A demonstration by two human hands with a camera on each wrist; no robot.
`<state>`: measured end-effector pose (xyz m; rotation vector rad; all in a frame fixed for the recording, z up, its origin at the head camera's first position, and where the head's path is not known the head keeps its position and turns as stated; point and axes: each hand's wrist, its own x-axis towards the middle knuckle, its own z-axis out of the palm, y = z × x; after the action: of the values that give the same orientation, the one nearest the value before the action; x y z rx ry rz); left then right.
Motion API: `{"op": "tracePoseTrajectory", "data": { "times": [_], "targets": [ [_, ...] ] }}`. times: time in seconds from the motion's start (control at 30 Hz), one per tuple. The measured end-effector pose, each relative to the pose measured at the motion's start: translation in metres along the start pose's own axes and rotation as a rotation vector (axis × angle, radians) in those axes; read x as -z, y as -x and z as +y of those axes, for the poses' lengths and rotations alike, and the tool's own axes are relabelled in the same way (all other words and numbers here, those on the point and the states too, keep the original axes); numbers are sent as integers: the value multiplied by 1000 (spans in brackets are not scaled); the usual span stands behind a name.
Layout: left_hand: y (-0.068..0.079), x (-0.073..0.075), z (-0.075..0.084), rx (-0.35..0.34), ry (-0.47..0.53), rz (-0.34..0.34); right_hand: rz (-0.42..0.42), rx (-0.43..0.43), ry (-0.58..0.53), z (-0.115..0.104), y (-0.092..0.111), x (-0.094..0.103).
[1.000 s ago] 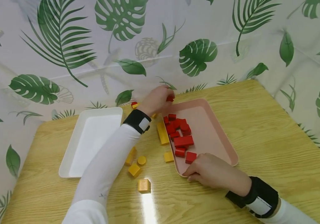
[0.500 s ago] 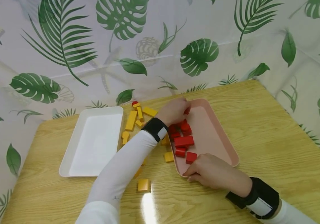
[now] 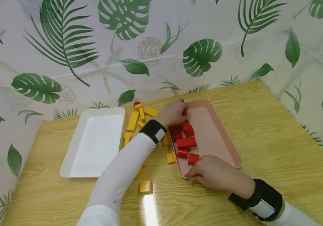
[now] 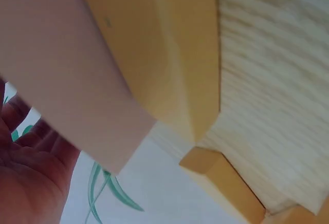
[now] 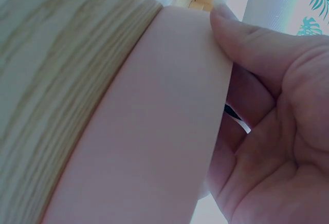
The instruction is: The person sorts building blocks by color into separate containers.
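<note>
My left hand (image 3: 172, 113) reaches over the far left part of the pink tray (image 3: 212, 131), its fingers curled around a red block (image 3: 184, 111) mostly hidden beneath them. In the left wrist view those fingers (image 4: 38, 136) lie beyond the tray wall. My right hand (image 3: 213, 172) pinches the tray's near rim, thumb outside and fingers over the inner side in the right wrist view. Several red blocks, among them a long one (image 3: 186, 142) and a cylinder (image 3: 182, 153), lie along the tray's left side. One red cube (image 3: 193, 158) sits beside my right fingers.
A white tray (image 3: 96, 144) stands at the left. Between the trays lie several yellow blocks, including a long one (image 3: 133, 121), a cube (image 3: 145, 186) and one against the pink tray (image 3: 171, 158). A red piece (image 3: 136, 104) lies at the back by the leaf-patterned cloth.
My left hand has come from beyond the tray's far left corner to over its inside with the red block, then shifted slightly left. The right hand stays on the rim.
</note>
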<state>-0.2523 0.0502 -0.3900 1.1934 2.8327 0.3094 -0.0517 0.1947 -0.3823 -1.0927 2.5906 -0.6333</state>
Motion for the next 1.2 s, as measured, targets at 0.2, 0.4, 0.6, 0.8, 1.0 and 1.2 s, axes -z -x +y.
{"op": "tracePoseTrajectory", "data": {
  "times": [0.2, 0.4, 0.6, 0.8, 1.0, 1.2],
  "targets": [
    [8, 27, -21, 77, -29, 135, -2, -18, -4, 1, 2, 2],
    [26, 41, -73, 277, -120, 173, -11, -30, -2, 2, 3, 2],
    [41, 37, -112, 443, -89, -7, -7, -22, -5, 3, 4, 1],
    [45, 39, -121, 484, 32, -137, -10, -20, -17, 3, 3, -1],
    [46, 39, -113, 514, 66, -197, -3, -12, -11, 2, 2, -1],
    [49, 31, -109, 579, 11, -127, -2, -9, 3, 1, 2, -1]
  ]
}}
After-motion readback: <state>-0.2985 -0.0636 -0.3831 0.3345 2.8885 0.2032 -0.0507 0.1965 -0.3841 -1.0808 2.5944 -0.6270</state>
